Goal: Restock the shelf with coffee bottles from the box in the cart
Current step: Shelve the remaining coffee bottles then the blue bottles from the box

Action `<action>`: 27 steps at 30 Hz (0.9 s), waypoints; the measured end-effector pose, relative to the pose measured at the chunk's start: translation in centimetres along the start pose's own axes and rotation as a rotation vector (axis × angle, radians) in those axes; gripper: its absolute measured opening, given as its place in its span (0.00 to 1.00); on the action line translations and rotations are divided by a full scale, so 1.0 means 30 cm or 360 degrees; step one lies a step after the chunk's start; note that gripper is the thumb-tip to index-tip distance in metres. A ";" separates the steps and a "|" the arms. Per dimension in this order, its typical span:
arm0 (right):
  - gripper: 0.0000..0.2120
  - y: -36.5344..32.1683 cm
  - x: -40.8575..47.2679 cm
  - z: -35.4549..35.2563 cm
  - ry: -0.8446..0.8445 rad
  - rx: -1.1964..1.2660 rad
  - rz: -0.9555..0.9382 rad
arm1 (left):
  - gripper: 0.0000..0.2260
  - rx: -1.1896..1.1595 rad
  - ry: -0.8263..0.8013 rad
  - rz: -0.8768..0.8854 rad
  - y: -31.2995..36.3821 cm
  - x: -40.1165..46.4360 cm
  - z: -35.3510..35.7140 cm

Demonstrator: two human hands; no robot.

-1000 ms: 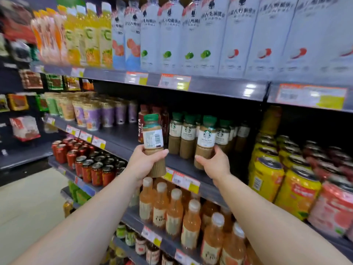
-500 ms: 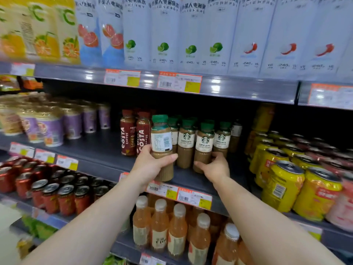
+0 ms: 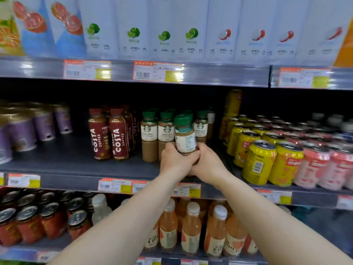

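While both hands meet at the centre of the view, they wrap around one coffee bottle (image 3: 185,137): the left hand (image 3: 174,163) curls round its lower body from the 9 o'clock side and the right hand (image 3: 207,163) clasps it from the 3 o'clock side, fingers overlapping at the front. The bottle has a green cap and a pale label turned partly away, and it stands roughly upright at the front edge of the middle shelf (image 3: 76,167); whether its base rests on the shelf cannot be told, since the hands cover it. Just behind it, toward 12 o'clock, stands a row of matching latte bottles (image 3: 149,136) with green caps. At 9 o'clock from these stand dark red Costa bottles (image 3: 118,138), and farther out at 9 o'clock purple cups (image 3: 44,127). At 3 o'clock sit yellow cans (image 3: 257,163) and then pink cans (image 3: 313,169). Along the top, at 12 o'clock, tall white cartons (image 3: 172,31) line the upper shelf. At 6 o'clock, the lower shelf carries orange drink bottles (image 3: 191,226), with red cans (image 3: 28,222) at 8 o'clock.
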State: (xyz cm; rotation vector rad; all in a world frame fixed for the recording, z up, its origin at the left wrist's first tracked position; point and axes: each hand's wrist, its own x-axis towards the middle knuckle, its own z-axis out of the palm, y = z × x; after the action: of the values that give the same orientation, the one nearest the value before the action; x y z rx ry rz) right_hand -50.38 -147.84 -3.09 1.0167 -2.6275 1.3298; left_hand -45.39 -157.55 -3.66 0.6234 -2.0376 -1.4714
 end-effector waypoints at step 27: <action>0.32 0.179 0.139 0.028 0.0340 -0.0064 0.0424 | 0.44 0.1982 -0.0287 0.0744 -0.199 0.041 -0.107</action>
State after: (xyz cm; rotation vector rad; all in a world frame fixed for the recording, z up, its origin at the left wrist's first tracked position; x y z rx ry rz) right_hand -56.46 -148.43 -6.20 0.4990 -2.6795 1.3384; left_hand -43.85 -162.35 -8.34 0.3735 -2.8431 0.1406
